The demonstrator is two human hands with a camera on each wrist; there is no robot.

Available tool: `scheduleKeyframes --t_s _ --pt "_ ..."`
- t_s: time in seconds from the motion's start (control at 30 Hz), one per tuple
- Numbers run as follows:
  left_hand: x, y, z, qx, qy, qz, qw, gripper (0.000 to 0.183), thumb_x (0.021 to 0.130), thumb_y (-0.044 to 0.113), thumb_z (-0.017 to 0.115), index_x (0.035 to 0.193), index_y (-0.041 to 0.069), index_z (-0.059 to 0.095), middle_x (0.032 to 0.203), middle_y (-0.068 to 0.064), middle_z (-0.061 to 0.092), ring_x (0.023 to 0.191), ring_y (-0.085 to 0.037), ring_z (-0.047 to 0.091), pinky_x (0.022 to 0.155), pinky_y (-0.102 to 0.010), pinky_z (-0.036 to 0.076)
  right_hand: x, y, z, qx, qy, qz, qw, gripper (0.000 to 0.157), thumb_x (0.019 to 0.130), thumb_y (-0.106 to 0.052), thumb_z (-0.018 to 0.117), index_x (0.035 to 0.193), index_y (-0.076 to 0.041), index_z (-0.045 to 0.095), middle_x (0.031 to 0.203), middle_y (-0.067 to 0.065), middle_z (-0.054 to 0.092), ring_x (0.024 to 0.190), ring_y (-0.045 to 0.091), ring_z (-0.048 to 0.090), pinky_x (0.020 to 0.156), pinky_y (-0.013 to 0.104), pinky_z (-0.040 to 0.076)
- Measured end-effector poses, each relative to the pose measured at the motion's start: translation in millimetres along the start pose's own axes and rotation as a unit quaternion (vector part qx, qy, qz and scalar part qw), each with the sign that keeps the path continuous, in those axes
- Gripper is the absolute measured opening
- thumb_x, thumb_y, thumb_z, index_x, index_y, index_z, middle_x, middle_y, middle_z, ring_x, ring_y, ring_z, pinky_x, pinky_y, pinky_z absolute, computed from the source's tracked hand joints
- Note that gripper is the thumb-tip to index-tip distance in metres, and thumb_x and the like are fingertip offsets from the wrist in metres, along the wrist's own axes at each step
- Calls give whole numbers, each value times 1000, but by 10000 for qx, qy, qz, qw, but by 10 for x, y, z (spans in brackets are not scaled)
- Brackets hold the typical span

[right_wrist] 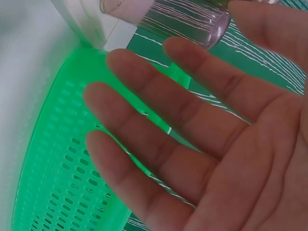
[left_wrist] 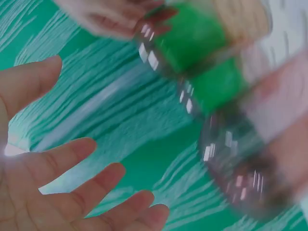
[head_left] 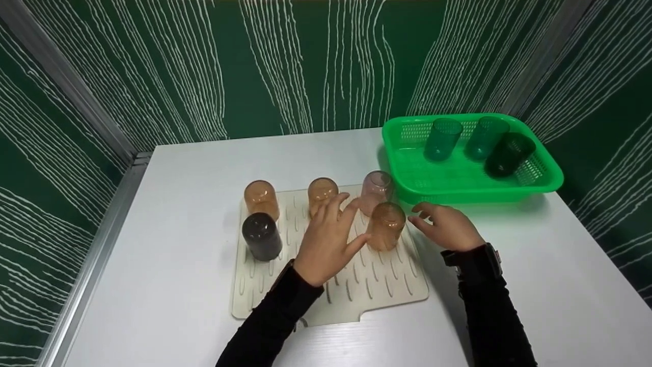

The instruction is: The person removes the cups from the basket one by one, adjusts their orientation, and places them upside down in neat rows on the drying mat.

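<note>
Above the cream drying mat (head_left: 316,311) my left hand (head_left: 328,242) hovers with fingers spread, holding nothing; its thumb points toward an amber glass (head_left: 386,227) at the mat's right side. My right hand (head_left: 448,227) is just right of that glass, its fingers loosely bent and nothing in them. Behind the amber glass stands a pale pink glass (head_left: 377,191). Another amber glass (head_left: 322,193) is partly hidden behind my left fingers. On the mat's left side are a third amber glass (head_left: 261,196) and a dark grey glass (head_left: 262,237). All these glasses stand upside down.
A green plastic basket (head_left: 423,176) sits at the back right of the white table (head_left: 178,239), near the pink glass. Inside it are two teal glasses (head_left: 443,140) and a dark green glass (head_left: 509,155). Green walls with white lines (head_left: 265,66) enclose the table.
</note>
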State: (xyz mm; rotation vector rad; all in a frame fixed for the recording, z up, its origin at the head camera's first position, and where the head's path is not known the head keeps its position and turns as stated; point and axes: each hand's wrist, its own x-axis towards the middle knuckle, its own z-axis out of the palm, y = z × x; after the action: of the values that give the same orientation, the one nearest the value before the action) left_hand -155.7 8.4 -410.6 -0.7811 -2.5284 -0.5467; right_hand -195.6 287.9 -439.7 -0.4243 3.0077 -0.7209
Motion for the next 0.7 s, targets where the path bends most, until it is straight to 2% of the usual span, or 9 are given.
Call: scheduleKeyframes --t_s 0.13,0.27,0.47,0.57,0.7 --pt "-98 -138 -182 90 573 -66 9983 65 84 39 75 135 7 52 135 -19 53 128 -36 51 105 -48 45 0 1 -3 -13 5 8 10000 38 100 -32 56 121 -2 64 110 20 71 101 38 66 86 54 50" --pt "-195 -301 -341 363 851 -346 9951 66 82 39 77 135 7 53 134 -20 53 127 -42 51 103 -55 44 0 2 -1 -35 32 13 10000 38 99 -31 56 121 -1 64 109 19 71 101 37 66 86 54 50" --pt "-352 -550 -507 525 646 -694 9941 62 85 38 75 133 5 55 136 -23 51 128 -43 49 106 -58 39 0 0 -2 -11 50 6 10000 37 99 -30 57 121 -1 64 110 20 71 101 38 66 86 54 50" --pt "-429 -633 -537 503 544 -790 9941 59 86 37 74 131 3 56 137 -23 51 131 -41 47 108 -56 38 -3 -3 -2 -5 35 24 10000 37 99 -31 56 122 -1 64 110 20 71 101 37 66 86 54 50" --pt "-497 -707 -546 473 575 -877 9934 56 85 34 76 127 2 58 138 -23 51 132 -41 46 107 -55 38 -4 -7 -2 3 21 30 10000 38 100 -31 56 122 -1 63 111 20 70 102 37 66 86 54 50"
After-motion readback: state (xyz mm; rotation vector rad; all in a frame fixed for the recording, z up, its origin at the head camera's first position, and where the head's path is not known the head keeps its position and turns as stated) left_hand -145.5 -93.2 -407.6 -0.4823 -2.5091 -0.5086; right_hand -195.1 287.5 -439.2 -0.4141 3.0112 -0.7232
